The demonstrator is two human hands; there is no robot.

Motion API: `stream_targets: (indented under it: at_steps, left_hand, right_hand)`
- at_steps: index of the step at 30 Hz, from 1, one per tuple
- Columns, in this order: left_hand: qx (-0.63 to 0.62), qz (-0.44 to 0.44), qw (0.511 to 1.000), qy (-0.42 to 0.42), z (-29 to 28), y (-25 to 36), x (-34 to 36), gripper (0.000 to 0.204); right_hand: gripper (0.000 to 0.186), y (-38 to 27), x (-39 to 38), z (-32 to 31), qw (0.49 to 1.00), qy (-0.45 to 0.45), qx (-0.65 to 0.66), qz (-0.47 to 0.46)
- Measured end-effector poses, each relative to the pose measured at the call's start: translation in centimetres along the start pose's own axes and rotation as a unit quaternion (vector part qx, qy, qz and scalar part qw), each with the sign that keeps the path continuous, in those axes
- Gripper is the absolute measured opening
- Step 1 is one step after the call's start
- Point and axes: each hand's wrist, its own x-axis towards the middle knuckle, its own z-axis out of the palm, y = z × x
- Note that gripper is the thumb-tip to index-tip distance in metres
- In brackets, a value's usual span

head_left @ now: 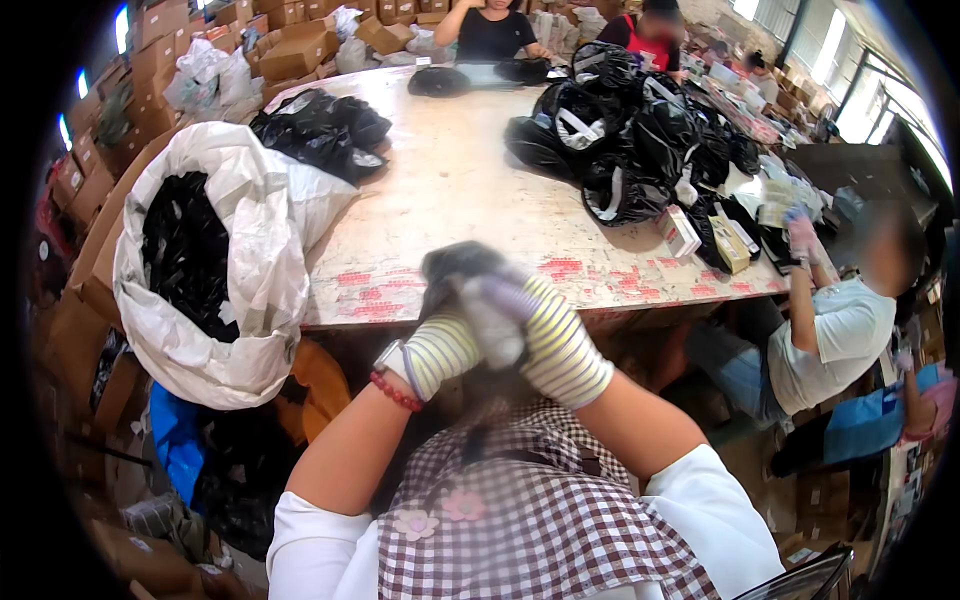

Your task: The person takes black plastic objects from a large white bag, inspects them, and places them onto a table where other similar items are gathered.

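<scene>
Both my hands wear white gloves with yellow and grey stripes and meet at the near edge of the table. My left hand (440,352) is closed, with a red bead bracelet at its wrist. My right hand (557,340) closes in from the other side. Between them they grip a dark bundle (462,262) that looks like black plastic. Motion smears the bundle and the fingertips, so its exact shape cannot be made out. A pale blurred patch shows between the palms; whether it is glove or a held thing is unclear.
A white woven sack (290,235) of black plastic stands open at left, beside a black bag pile (325,132). Black bundles (640,140) heap up at right near small boxes (680,230). A co-worker (835,325) sits at right; others are across the pale table (430,170).
</scene>
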Motion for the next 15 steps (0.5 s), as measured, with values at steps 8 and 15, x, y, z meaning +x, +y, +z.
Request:
stream_targets:
  at_steps: [8, 15]
  left_hand:
    - [0.605, 0.370, 0.694, 0.123, 3.9, 14.4, -2.3, 0.036]
    - [0.683, 0.156, 0.601, 0.385, -12.7, 19.5, -7.2, 0.025]
  right_hand:
    - [0.028, -10.1, 10.3, -10.8, 0.994, -0.077, 0.035, -0.075]
    - [0.065, -7.8, 11.0, -22.0, 0.739, 0.399, -0.425, -0.338]
